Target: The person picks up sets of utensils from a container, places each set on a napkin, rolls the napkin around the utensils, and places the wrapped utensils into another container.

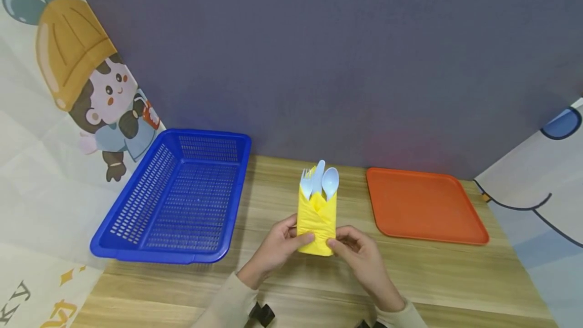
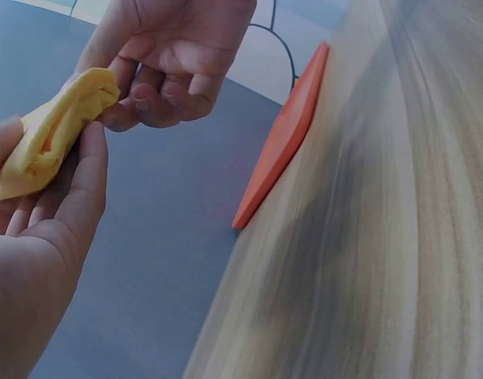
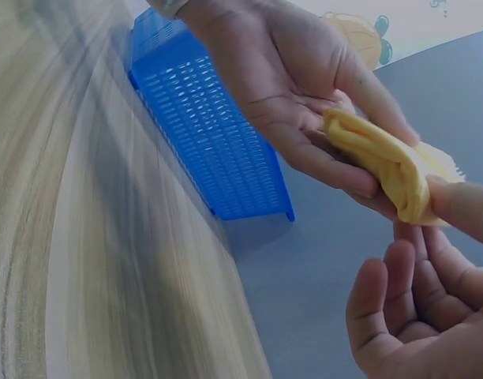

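Observation:
A folded yellow napkin (image 1: 317, 224) is held up above the table between both hands. Out of its top stick a pale blue plastic fork (image 1: 306, 185), knife (image 1: 319, 176) and spoon (image 1: 330, 183), side by side. My left hand (image 1: 278, 247) pinches the napkin's left edge, thumb in front and fingers behind. On the opposite side, my right hand (image 1: 362, 254) pinches the lower right edge between thumb and fingers. Both wrist views show the folded bottom end of the napkin (image 2: 48, 146) (image 3: 383, 162), with the cutlery mostly hidden there.
To the left on the wooden table (image 1: 291, 297) stands a blue perforated plastic basket (image 1: 239, 191) with nothing in it. An orange tray (image 1: 425, 206) lies at the right. A dark grey partition (image 1: 319, 65) rises behind, with printed panels on either side.

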A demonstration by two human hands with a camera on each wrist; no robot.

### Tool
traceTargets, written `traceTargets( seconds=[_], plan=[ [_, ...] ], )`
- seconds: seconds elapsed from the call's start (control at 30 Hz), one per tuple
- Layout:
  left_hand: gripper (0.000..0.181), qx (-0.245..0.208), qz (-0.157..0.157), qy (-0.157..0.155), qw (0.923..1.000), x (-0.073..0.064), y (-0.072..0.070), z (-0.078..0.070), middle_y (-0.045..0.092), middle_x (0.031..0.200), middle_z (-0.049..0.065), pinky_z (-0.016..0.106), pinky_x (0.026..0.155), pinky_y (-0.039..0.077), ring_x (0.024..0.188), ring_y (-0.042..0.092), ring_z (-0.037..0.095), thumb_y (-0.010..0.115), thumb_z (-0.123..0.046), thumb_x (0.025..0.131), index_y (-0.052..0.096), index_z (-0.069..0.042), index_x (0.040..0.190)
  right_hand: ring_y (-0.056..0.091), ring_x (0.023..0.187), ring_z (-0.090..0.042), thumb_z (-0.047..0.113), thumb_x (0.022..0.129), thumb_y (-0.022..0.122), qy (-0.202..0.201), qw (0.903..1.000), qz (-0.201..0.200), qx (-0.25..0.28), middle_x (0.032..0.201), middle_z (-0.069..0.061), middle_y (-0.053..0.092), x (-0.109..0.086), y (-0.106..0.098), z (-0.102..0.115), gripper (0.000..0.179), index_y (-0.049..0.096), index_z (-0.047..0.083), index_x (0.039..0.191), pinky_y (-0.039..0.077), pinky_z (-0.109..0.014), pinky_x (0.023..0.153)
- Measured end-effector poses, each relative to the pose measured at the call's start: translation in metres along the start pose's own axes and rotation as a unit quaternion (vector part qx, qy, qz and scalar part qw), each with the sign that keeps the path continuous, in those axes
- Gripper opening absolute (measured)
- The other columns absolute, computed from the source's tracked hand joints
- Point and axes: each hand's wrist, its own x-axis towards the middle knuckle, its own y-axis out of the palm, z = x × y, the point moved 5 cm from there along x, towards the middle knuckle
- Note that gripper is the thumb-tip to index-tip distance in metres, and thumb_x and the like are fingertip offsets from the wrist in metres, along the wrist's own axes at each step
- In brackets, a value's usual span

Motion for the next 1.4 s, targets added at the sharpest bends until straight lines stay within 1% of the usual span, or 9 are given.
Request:
traceTargets(
  seconds=[0.17, 0.37, 0.57, 0.73, 0.83, 0.97, 1.1, 1.27, 1.4],
  plan=[
    [0.053, 0.029, -0.01, -0.002, 0.9995, -0.0007, -0.0003, -0.0019, 0.07, 0.113, 0.019, 0.039, 0.084, 0.058, 0.098, 0.071, 0.027, 0.072, -0.006, 0.091, 0.052, 0.003, 0.139, 0.065, 0.083, -0.02, 0.003, 0.092, 0.071, 0.008, 0.9998, -0.016, 0.0, 0.094, -0.014, 0.068, -0.0005, 0.0002, -0.0013, 0.01, 0.068, -0.005, 0.098, 0.059, -0.033, 0.072],
    [0.053, 0.025, -0.005, 0.006, 0.9996, -0.0014, -0.0002, -0.0034, 0.069, 0.115, 0.02, 0.039, 0.084, 0.058, 0.098, 0.07, 0.026, 0.071, -0.003, 0.092, 0.05, 0.004, 0.14, 0.066, 0.081, -0.019, 0.0, 0.091, 0.071, 0.019, 0.9991, -0.007, 0.038, 0.091, -0.013, 0.067, -0.0017, -0.0002, -0.0026, 0.014, 0.065, -0.009, 0.1, 0.059, -0.032, 0.071],
    [0.049, -0.001, 0.012, -0.005, 0.9999, -0.0017, -0.0003, -0.0034, 0.069, 0.116, 0.022, 0.038, 0.086, 0.058, 0.098, 0.07, 0.025, 0.068, -0.002, 0.093, 0.05, 0.008, 0.138, 0.063, 0.076, -0.016, -0.004, 0.092, 0.068, 0.002, 0.9964, 0.025, 0.081, 0.088, -0.01, 0.067, -0.0013, 0.0013, -0.0012, 0.01, 0.064, -0.01, 0.098, 0.058, -0.032, 0.067],
    [0.043, -0.045, 0.039, -0.02, 0.998, -0.0025, 0.0, -0.002, 0.067, 0.118, 0.025, 0.039, 0.088, 0.056, 0.098, 0.07, 0.022, 0.061, -0.006, 0.099, 0.049, 0.016, 0.134, 0.062, 0.076, -0.013, -0.007, 0.094, 0.061, -0.005, 0.9882, 0.058, 0.141, 0.089, -0.005, 0.067, 0.0, 0.0027, -0.0012, 0.006, 0.064, -0.009, 0.099, 0.057, -0.03, 0.066],
    [0.045, -0.049, 0.045, -0.036, 0.9971, -0.0041, 0.0006, -0.0016, 0.065, 0.122, 0.024, 0.039, 0.091, 0.055, 0.101, 0.069, 0.021, 0.057, -0.012, 0.101, 0.048, 0.017, 0.134, 0.062, 0.078, -0.012, -0.007, 0.095, 0.06, -0.004, 0.9841, 0.069, 0.164, 0.091, -0.004, 0.067, 0.0001, 0.0026, -0.0015, 0.008, 0.066, -0.004, 0.1, 0.056, -0.027, 0.067],
    [0.047, -0.048, 0.053, -0.043, 0.9965, -0.0053, 0.002, -0.0018, 0.064, 0.124, 0.022, 0.039, 0.095, 0.053, 0.104, 0.067, 0.02, 0.055, -0.015, 0.103, 0.046, 0.018, 0.136, 0.062, 0.079, -0.011, -0.008, 0.095, 0.059, -0.008, 0.9806, 0.079, 0.179, 0.091, -0.003, 0.066, 0.0003, 0.0028, -0.0014, 0.012, 0.067, 0.001, 0.099, 0.056, -0.025, 0.068],
    [0.047, -0.056, 0.059, -0.04, 0.9959, -0.0047, 0.0032, -0.0021, 0.062, 0.126, 0.022, 0.038, 0.097, 0.052, 0.105, 0.065, 0.02, 0.053, -0.013, 0.103, 0.044, 0.017, 0.138, 0.062, 0.079, -0.011, -0.009, 0.094, 0.06, -0.008, 0.9817, 0.073, 0.176, 0.09, -0.003, 0.066, 0.0004, 0.0032, -0.0014, 0.012, 0.066, 0.001, 0.097, 0.056, -0.025, 0.068],
    [0.048, -0.055, 0.049, -0.05, 0.9961, -0.0035, 0.0031, -0.0018, 0.058, 0.13, 0.02, 0.04, 0.097, 0.052, 0.109, 0.063, 0.023, 0.053, -0.015, 0.104, 0.043, 0.012, 0.142, 0.061, 0.077, -0.014, -0.008, 0.092, 0.064, 0.022, 0.9913, 0.028, 0.127, 0.089, -0.002, 0.065, 0.0001, 0.0018, -0.0025, 0.004, 0.064, -0.006, 0.096, 0.057, -0.029, 0.066],
    [0.047, -0.047, 0.043, -0.058, 0.9963, -0.0027, 0.0023, -0.0019, 0.058, 0.13, 0.021, 0.046, 0.097, 0.051, 0.109, 0.064, 0.025, 0.052, -0.018, 0.105, 0.044, 0.009, 0.143, 0.06, 0.077, -0.017, -0.008, 0.092, 0.065, 0.038, 0.9945, 0.004, 0.097, 0.091, -0.003, 0.066, 0.0002, 0.0012, -0.0022, 0.006, 0.063, -0.01, 0.098, 0.057, -0.032, 0.065]
  ],
)
